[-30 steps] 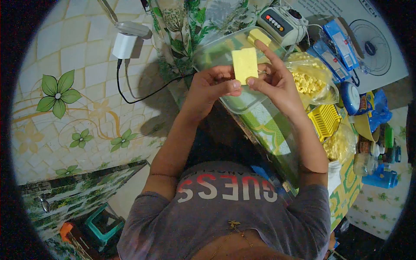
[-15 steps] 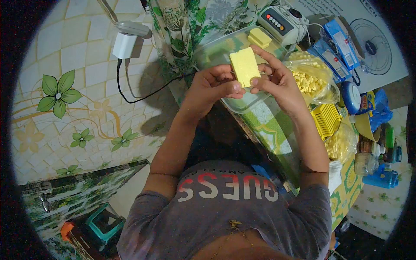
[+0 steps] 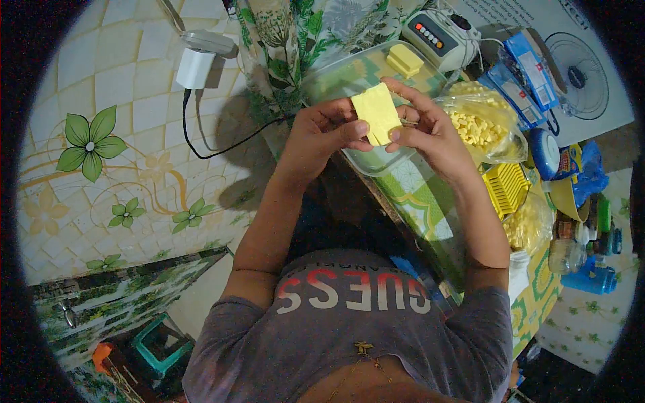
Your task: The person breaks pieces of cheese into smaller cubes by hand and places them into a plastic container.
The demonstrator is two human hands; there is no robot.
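Observation:
A flat yellow rectangular slab (image 3: 376, 113) is held up between my two hands, its broad face towards me. My left hand (image 3: 328, 131) grips its left edge, with the thumb pressed on the lower left of the face. On the other side my right hand (image 3: 430, 127) pinches the lower right corner with the thumb, while its index finger reaches up along the top right. Below the slab lies a clear plastic container (image 3: 329, 75), and small stacked yellow blocks (image 3: 404, 62) sit at its far end.
Right of the container are an open plastic bag of yellow pieces (image 3: 480, 127), a yellow slotted rack (image 3: 505, 189) and another bag (image 3: 531, 221). A white device with buttons (image 3: 440, 40) stands behind. Blue boxes (image 3: 531, 70) lie at far right. A black cable (image 3: 228, 151) runs from a wall charger.
The slab has moved slightly down and to the left and tilted a little. My left thumb has shifted up onto its face.

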